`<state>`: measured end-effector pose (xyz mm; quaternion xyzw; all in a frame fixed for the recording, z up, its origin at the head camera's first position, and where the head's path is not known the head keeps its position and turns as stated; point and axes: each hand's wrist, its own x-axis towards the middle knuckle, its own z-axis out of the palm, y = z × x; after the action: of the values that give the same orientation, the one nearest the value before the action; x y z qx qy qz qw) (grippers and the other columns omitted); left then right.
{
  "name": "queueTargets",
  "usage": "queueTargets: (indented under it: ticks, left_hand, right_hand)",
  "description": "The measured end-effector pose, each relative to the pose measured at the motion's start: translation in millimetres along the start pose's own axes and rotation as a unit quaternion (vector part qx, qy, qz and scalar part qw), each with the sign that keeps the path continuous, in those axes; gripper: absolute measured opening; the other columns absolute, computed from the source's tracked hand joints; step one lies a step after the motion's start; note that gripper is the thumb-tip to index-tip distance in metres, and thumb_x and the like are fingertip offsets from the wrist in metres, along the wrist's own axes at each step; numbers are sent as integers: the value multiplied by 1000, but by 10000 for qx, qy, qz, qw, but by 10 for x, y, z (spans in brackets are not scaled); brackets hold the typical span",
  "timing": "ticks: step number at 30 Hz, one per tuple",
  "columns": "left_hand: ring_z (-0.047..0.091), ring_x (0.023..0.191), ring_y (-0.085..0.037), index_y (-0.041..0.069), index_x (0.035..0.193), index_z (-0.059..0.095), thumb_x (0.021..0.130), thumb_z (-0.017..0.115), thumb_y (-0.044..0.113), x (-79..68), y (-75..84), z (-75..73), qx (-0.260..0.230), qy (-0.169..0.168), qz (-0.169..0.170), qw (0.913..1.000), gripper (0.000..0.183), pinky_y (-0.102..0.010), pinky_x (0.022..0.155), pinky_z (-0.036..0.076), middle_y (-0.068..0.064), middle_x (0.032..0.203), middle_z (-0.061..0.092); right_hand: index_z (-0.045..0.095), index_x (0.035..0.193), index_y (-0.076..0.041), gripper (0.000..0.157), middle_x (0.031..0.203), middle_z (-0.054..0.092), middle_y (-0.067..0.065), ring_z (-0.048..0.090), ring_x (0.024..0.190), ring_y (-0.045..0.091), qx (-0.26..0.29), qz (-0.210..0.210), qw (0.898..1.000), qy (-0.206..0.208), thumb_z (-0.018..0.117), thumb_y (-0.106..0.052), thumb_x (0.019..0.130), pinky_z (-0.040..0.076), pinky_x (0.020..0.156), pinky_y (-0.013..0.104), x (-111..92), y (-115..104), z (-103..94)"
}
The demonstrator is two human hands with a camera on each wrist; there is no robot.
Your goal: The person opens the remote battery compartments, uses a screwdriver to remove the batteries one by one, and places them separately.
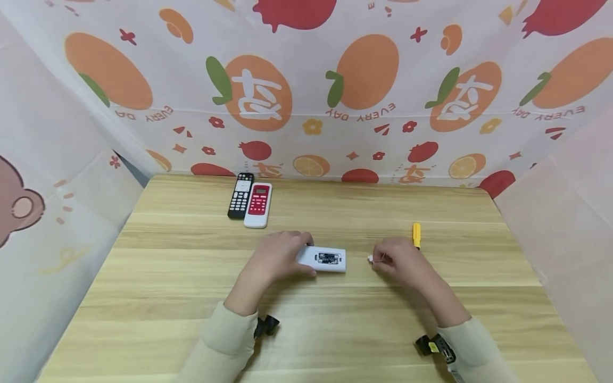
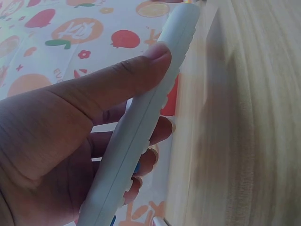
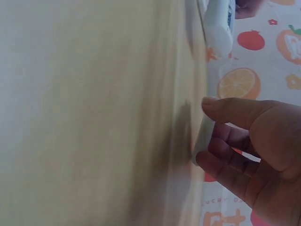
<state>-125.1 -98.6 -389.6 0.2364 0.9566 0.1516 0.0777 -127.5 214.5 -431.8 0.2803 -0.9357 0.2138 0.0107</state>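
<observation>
My left hand (image 1: 276, 256) grips one end of a white remote control (image 1: 308, 255), its buttons facing down. On its upturned back the battery compartment (image 1: 328, 258) is uncovered, with batteries visible inside. The left wrist view has the thumb along one side of the remote (image 2: 136, 122) and the fingers curled under the button side. To the right, apart from the remote, my right hand (image 1: 401, 259) pinches a small white battery cover (image 3: 205, 134) between thumb and fingers, held on edge close over the table. From above, most of the cover is hidden by the fingers.
At the back left lie a black remote control (image 1: 241, 196) and a white remote with a red face (image 1: 258, 205), side by side. Just behind my right hand is a yellow-handled screwdriver (image 1: 416, 234). A fruit-patterned cloth (image 1: 306, 138) hangs behind the wooden table (image 1: 158, 298).
</observation>
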Motion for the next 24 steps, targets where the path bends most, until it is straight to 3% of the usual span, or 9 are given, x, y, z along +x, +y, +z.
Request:
queueTargets:
  ticks: [2, 11, 16, 20, 24]
  left_hand:
    - [60, 81, -15, 20, 110, 68, 65, 88, 53, -1, -2, 12, 34, -2, 18, 10000, 59, -36, 72, 49, 3, 99, 71]
    - [60, 81, -15, 19, 109, 68, 65, 89, 50, 11, 3, 84, -20, -105, 118, 9999, 57, -37, 71, 48, 1, 99, 71]
    - [58, 81, -15, 19, 112, 68, 68, 87, 50, 29, -5, 117, -108, -226, 58, 9997, 57, -36, 73, 48, 1, 100, 71]
    - [57, 80, -14, 18, 111, 68, 70, 87, 50, 37, -8, 138, -201, -326, 29, 9993, 56, -35, 73, 48, 0, 99, 70]
    - [56, 81, -15, 18, 111, 67, 71, 86, 50, 51, -9, 165, -251, -376, -7, 9990, 54, -36, 75, 48, 0, 100, 68]
  right_hand:
    - [64, 75, -23, 21, 74, 57, -13, 52, 71, 8, -72, -67, 9999, -86, 82, -12, 81, 46, 67, 26, -32, 16, 24]
    - [70, 86, -21, 8, 83, 63, -14, 56, 75, 6, -5, 388, 9988, -289, 74, -14, 87, 50, 69, 28, -93, -1, 25]
    - [71, 92, -19, 4, 86, 66, -8, 59, 75, 9, -118, 1165, 9931, 58, 71, -19, 88, 50, 66, 32, -117, 63, -50]
    - [70, 103, -13, 16, 89, 65, 2, 60, 75, 18, -287, 1917, 9799, 478, 69, -22, 90, 49, 62, 35, -121, 200, -135]
    - [55, 133, -7, 48, 107, 57, 17, 56, 84, 30, -163, 2590, 9647, 452, 66, -30, 93, 47, 65, 42, -121, 353, -225]
